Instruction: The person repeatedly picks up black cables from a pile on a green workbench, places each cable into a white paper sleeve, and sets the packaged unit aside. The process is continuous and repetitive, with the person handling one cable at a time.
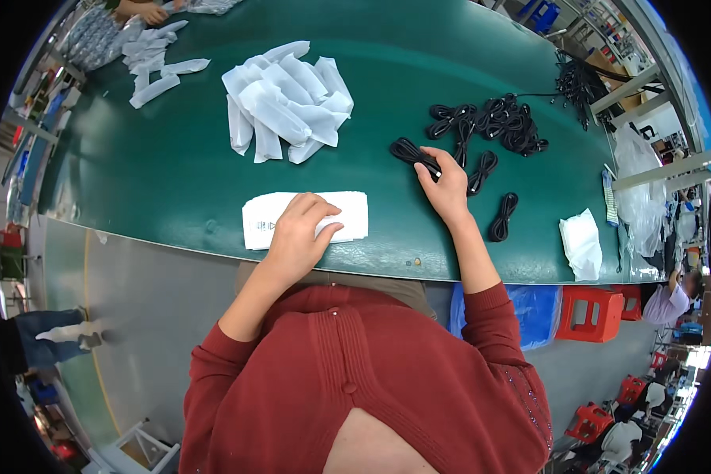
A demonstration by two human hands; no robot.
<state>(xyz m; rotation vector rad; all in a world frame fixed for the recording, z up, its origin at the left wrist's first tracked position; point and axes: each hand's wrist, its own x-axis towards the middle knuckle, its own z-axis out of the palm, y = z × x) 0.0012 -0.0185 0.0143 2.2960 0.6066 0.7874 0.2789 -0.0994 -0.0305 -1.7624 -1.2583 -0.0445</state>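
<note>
Near the front edge of the table lies a flat stack of white plastic bags (351,207) with dark print. My left hand (296,233) rests on it, the thumb and fingers pinching a raised fold of the top bag. My right hand (448,188) is closed round one end of a coiled black cable (405,150), which lies over the table to the right of the bags. Just beyond and beside that hand are more coiled black cables (513,126). Two single coils, a nearer cable (504,217) and another cable (483,170), lie to its right.
A pile of filled white bags (284,103) sits on the green table (166,158). Farther left are more white packets (158,83), near another person's hand (144,11). At right lie a crumpled white bag (583,245) and black cables (581,87). Red stools (588,314) stand below.
</note>
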